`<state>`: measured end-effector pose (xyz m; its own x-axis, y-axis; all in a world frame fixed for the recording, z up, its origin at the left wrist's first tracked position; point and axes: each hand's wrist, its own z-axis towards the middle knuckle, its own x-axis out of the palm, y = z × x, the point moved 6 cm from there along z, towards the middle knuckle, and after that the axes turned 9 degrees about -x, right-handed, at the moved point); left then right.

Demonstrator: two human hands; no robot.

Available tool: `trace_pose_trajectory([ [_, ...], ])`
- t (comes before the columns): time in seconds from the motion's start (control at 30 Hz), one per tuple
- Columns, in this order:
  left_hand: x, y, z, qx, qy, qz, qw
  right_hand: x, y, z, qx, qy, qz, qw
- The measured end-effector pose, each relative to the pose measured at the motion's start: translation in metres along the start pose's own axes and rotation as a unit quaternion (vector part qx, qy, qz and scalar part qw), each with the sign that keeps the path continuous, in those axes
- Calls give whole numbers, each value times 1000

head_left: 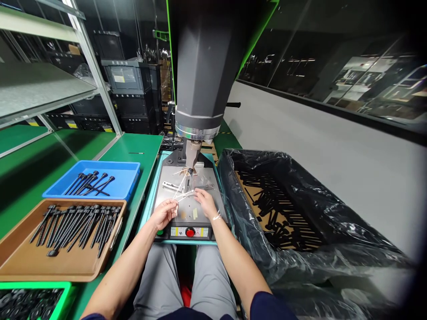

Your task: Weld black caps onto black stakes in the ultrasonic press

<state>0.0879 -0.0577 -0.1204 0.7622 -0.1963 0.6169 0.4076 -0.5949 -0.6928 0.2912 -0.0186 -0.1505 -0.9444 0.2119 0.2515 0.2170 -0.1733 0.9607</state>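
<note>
A white string (pixel 184 194) runs between my two hands over the metal plate (pixel 170 173) of a bench machine, and strands of it reach up to the tip of the machine's tool (pixel 192 155). My left hand (pixel 165 213) is closed on the string at the plate's left front. Further right, my right hand (pixel 205 202) pinches the string's other part with its fingertips. A red button (pixel 190 232) sits on the machine's front panel, below and between the hands.
On the left stand a blue tray (pixel 133 171) and a brown tray (pixel 20 262) with several black bolt-like parts, and a green bin (pixel 68 293) of black pieces. A plastic-lined box (pixel 283 162) with black rods is at right. The machine head (pixel 203 66) hangs above.
</note>
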Motion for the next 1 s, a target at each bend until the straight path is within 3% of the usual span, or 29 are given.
trace_pose_trajectory([
  [0.1,-5,2,2,-1,-2,3,1000,-16,-13,-26,71,-21,90,993],
  [0.23,-11,5,5,0,4,4,1000,-35,-11,-51,115,-33,212,970],
  [0.4,-17,6,7,-6,-20,13,1000,-60,-4,-71,159,-124,312,928],
  [0.67,-23,7,6,-2,-65,54,996,-79,4,-90,146,-173,276,934],
  [1.0,-25,3,4,5,-70,82,994,-92,8,-101,130,-237,295,917],
])
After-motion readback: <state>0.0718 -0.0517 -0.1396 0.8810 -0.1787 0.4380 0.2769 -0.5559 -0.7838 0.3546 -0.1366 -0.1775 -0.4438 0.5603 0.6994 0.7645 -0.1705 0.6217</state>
